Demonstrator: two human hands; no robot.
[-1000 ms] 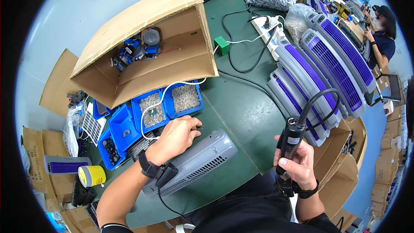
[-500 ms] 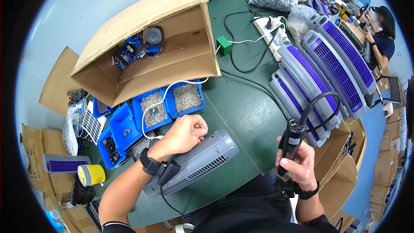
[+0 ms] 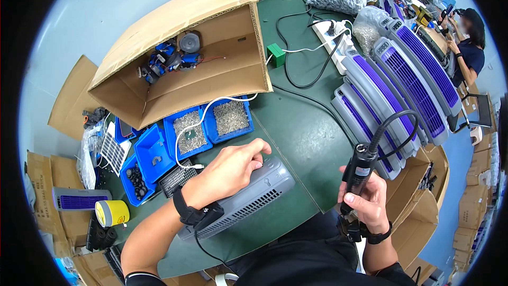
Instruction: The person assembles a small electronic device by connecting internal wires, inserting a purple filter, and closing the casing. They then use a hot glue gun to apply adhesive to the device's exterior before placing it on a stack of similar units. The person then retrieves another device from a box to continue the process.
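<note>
A green surface (image 3: 299,137) fills the middle of the frame, below a pale wall (image 3: 132,5). At lower left, a yellow-and-white tub (image 3: 112,214) stands near a gray unit with a purple grille (image 3: 82,200). To its right are blue bins (image 3: 145,149): one holds dark round parts, two hold heaps of small metallic pieces. Above them, an open cardboard box (image 3: 174,21) lies on its side with blue and gray parts inside.

Just left of center, the left hand (image 3: 230,168) is over the upper edge of a gray vented housing (image 3: 246,198), fingers bent inward; whether they pinch anything cannot be told. The housing lies slantwise at lower center. Farther right, the right hand (image 3: 373,201) is wrapped around a black corded driver (image 3: 357,176), well apart from the left. Beyond it, gray-and-purple units (image 3: 382,86) lean together; a person (image 3: 468,55) is at upper right.
</note>
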